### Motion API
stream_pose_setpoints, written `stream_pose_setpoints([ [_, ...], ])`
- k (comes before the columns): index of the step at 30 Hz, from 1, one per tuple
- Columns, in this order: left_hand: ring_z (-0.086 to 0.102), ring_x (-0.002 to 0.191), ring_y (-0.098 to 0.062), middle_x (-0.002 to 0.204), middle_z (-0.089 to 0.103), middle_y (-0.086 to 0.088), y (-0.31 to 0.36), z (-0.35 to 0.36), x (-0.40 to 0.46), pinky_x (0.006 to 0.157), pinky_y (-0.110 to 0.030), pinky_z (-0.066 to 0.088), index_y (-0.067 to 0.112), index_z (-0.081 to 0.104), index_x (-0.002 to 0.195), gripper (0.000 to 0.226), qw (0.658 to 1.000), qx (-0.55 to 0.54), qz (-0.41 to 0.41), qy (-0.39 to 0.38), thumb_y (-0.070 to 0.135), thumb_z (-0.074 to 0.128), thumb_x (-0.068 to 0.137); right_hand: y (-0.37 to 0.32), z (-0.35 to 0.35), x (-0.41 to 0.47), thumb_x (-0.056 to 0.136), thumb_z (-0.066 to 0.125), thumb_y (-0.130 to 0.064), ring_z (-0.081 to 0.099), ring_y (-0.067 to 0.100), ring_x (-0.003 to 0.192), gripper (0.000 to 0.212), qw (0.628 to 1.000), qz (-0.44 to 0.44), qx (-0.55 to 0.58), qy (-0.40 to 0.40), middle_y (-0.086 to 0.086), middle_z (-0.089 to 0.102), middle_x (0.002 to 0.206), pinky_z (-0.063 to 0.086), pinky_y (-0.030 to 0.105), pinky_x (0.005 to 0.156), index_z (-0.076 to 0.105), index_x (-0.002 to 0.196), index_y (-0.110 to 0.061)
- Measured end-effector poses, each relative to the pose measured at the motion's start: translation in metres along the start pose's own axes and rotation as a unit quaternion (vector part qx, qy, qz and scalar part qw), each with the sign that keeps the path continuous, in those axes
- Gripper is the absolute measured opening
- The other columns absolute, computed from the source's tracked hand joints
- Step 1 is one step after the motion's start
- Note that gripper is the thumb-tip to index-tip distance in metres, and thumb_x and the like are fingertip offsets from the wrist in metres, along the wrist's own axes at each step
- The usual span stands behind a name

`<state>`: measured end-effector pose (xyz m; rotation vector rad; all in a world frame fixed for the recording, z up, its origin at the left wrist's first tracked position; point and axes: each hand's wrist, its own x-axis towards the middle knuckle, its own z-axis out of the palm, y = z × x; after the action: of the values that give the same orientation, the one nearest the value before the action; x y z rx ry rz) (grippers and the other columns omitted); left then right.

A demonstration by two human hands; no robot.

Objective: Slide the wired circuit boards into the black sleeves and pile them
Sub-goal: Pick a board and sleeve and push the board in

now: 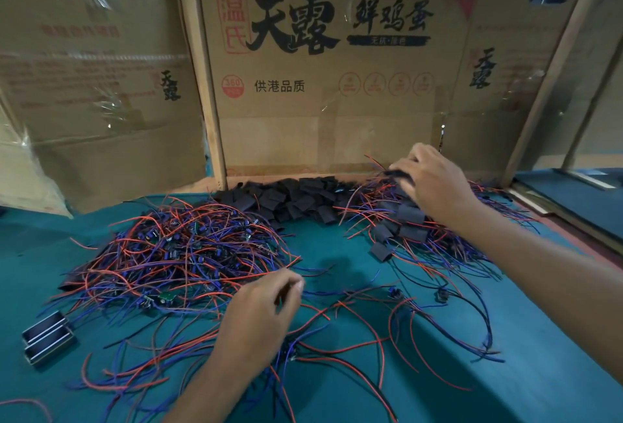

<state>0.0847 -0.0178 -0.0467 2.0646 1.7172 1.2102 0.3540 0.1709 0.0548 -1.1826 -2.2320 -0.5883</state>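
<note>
Cardboard egg cartons (pixel 320 85) printed with bold black characters wall off the back of a teal tabletop (pixel 505 372), and the work is spread in front of them; to the left lies a big tangle of bare wired circuit boards (pixel 175 254), in the middle at the back a heap of empty black sleeves (pixel 286 196), and to the right a pile of sleeved boards (pixel 404 223) with red and blue leads trailing out; a few loose boards lie near the front. None of the three heaps can be counted, each running to many dozens; two small metal-framed blocks (pixel 49 338) sit at the left edge.

Right hand (pixel 435 183) reaches over the top of the finished pile, its fingers curled down round a dark sleeve, by the look of it setting it on the heap. Left hand (pixel 266 308) hovers low over loose wires near the front, thumb and forefinger pinched together, seemingly on a thin lead, though blur makes that uncertain.

Judging by their look, the boards are very light and stiff, with components that could snag; the leads are limp and tangle readily, so a board is best drawn out by its edges rather than yanked by the wire. Sleeves appear soft, flattened and light, likely needing a squeeze at the mouth to open.
</note>
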Motion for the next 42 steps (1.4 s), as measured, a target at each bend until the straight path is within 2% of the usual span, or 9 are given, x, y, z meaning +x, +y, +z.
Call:
stream_pose_setpoints([
  [3,0.054,0.069,-0.001,0.078,0.061,0.018,0.001,0.001,-0.003,0.058,-0.026,0.043,0.029,0.063,0.089,0.018,0.989,0.123,0.086,0.01,0.035,0.049,0.099,0.028,0.012,0.029,0.09,0.061,-0.012,0.058,0.031,0.078,0.017,0.993,0.09,-0.069,-0.033,0.014,0.054,0.093,0.044,0.036,0.062,0.063,0.104,-0.003],
  [9,0.062,0.069,-0.008,0.08,0.067,0.015,-0.001,-0.001,0.0,0.053,-0.03,0.051,0.026,0.068,0.089,0.031,0.982,0.149,0.116,0.017,0.038,0.04,0.096,0.027,0.041,0.049,0.092,0.058,-0.016,0.064,0.035,0.083,0.018,0.951,0.169,-0.124,-0.226,0.014,0.062,0.087,0.048,0.036,0.066,0.065,0.1,-0.002],
  [11,0.06,0.066,-0.007,0.078,0.065,0.015,0.001,0.0,-0.001,0.052,-0.03,0.05,0.026,0.067,0.089,0.031,0.981,0.153,0.12,0.016,0.038,0.04,0.096,0.016,0.05,0.051,0.092,0.058,-0.018,0.062,0.033,0.079,0.019,0.954,0.152,-0.119,-0.23,0.012,0.057,0.081,0.046,0.035,0.064,0.064,0.1,-0.003],
  [16,0.062,0.07,-0.009,0.082,0.067,0.014,0.003,0.0,-0.002,0.054,-0.032,0.051,0.028,0.067,0.092,0.032,0.982,0.152,0.114,0.011,0.041,0.039,0.096,-0.009,0.061,0.064,0.093,0.057,-0.029,0.066,0.034,0.086,0.023,0.968,0.124,-0.088,-0.201,0.014,0.066,0.094,0.047,0.037,0.066,0.064,0.104,-0.009],
  [24,0.059,0.057,-0.008,0.065,0.062,0.013,-0.001,0.001,-0.001,0.043,-0.027,0.045,0.03,0.066,0.084,0.026,0.97,0.204,0.131,0.023,0.04,0.043,0.093,-0.078,0.134,0.079,0.089,0.06,-0.044,0.064,0.033,0.103,0.036,0.952,0.125,0.069,-0.271,0.015,0.067,0.112,0.051,0.038,0.082,0.067,0.107,-0.014],
  [30,0.052,0.046,-0.008,0.057,0.057,0.012,-0.008,0.004,0.001,0.035,-0.027,0.041,0.031,0.064,0.081,0.025,0.963,0.231,0.137,0.017,0.04,0.043,0.093,-0.102,0.181,0.094,0.08,0.066,-0.062,0.046,0.036,0.126,0.082,0.938,0.114,0.092,-0.313,0.015,0.047,0.138,0.046,0.046,0.098,0.04,0.14,-0.012],
  [38,0.058,0.054,-0.011,0.061,0.058,0.011,-0.012,0.01,0.0,0.04,-0.027,0.038,0.03,0.061,0.079,0.023,0.958,0.258,0.123,0.021,0.04,0.045,0.091,-0.11,0.169,0.092,0.099,0.052,-0.034,0.058,0.033,0.109,0.029,0.96,0.119,0.068,-0.242,0.013,0.063,0.119,0.048,0.037,0.084,0.064,0.114,-0.013],
  [40,0.062,0.062,-0.011,0.069,0.062,0.013,-0.011,0.008,0.0,0.044,-0.028,0.045,0.03,0.062,0.086,0.021,0.968,0.23,0.096,0.03,0.04,0.045,0.093,-0.114,0.144,0.086,0.098,0.052,-0.034,0.062,0.033,0.099,0.026,0.96,0.153,0.118,-0.203,0.012,0.066,0.107,0.048,0.037,0.077,0.066,0.106,-0.014],
  [42,0.064,0.068,-0.012,0.076,0.065,0.011,-0.009,0.005,0.0,0.049,-0.028,0.049,0.027,0.066,0.098,0.015,0.976,0.193,0.076,0.064,0.037,0.055,0.093,-0.122,0.11,0.074,0.096,0.057,-0.032,0.064,0.03,0.083,0.019,0.935,0.198,0.244,-0.167,0.01,0.068,0.091,0.05,0.035,0.068,0.067,0.098,-0.016],
])
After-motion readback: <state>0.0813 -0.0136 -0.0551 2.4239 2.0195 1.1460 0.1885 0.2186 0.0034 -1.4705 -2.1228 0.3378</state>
